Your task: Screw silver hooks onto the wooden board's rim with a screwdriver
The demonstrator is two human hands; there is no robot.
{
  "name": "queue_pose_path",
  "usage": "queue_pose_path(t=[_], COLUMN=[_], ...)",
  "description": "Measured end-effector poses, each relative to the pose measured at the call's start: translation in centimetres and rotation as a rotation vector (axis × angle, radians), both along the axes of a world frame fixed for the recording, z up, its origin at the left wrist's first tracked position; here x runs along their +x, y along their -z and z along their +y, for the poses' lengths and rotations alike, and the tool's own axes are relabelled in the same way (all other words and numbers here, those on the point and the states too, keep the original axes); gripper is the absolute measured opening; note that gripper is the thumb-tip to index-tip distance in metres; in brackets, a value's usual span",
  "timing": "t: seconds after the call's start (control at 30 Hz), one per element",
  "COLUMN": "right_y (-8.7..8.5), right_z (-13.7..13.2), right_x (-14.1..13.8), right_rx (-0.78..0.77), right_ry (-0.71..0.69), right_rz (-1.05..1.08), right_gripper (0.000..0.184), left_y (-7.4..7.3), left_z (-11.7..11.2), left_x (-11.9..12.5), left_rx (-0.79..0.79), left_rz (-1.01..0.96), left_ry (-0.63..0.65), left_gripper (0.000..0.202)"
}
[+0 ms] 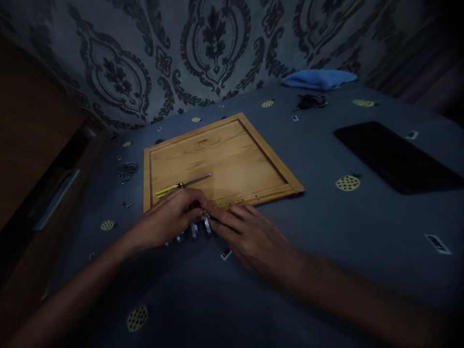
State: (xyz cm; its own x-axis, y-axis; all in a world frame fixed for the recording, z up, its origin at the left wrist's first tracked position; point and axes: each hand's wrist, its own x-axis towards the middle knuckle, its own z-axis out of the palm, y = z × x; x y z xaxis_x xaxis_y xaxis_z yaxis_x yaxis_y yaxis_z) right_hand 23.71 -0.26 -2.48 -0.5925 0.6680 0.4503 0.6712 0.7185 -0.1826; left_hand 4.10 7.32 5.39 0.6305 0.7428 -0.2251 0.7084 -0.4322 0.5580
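A square wooden board [232, 150] with a raised frame lies on a blue patterned cloth [326, 217]. On the board rests a yellow-handled screwdriver [183, 184]. At the board's near edge sit several small metal rings or clamps [199, 228]. My left hand [170, 217] has its fingers curled down onto them at the edge. My right hand [250, 234] lies beside it, fingers stretched toward the same rings and touching the nearest one. Whether either hand grips a ring is hidden by the fingers.
A dark flat slab [395, 154] lies at the right. A folded blue cloth [319, 79] and a small black object [310, 101] are at the back. Metal bits [126, 170] lie left of the board. A patterned wall [203, 48] rises behind; a wooden cabinet [39, 159] stands left.
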Motion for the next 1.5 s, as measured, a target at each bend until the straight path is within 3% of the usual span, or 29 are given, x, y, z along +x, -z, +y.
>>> queue_pose_path(t=[0.6, 0.9, 1.03, 1.33, 1.5], right_y=[-0.2, -0.2, -0.2, -0.3, -0.5], right_z=[-0.1, 0.0, 0.0, 0.0, -0.1], right_x=[0.1, 0.1, 0.0, 0.0, 0.0], right_rx=[-0.083, -0.027, -0.015, -0.036, -0.044], right_ry=[-0.017, -0.019, -0.013, -0.002, 0.004], right_rz=[-0.012, -0.004, 0.003, -0.004, -0.020], right_gripper=[0.042, 0.035, 0.034, 0.035, 0.035], left_y=[-0.4, -0.5, -0.2, 0.4, -0.2], left_z=[-0.1, -0.2, -0.4, 0.2, -0.1], left_x=[0.5, 0.9, 0.8, 0.4, -0.2], left_rx=[0.035, 0.030, 0.061, 0.005, 0.020], left_rz=[0.100, 0.144, 0.099, 0.015, -0.002], left_ry=[0.039, 0.013, -0.024, 0.023, -0.003], left_gripper=[0.019, 0.016, 0.010, 0.011, 0.013])
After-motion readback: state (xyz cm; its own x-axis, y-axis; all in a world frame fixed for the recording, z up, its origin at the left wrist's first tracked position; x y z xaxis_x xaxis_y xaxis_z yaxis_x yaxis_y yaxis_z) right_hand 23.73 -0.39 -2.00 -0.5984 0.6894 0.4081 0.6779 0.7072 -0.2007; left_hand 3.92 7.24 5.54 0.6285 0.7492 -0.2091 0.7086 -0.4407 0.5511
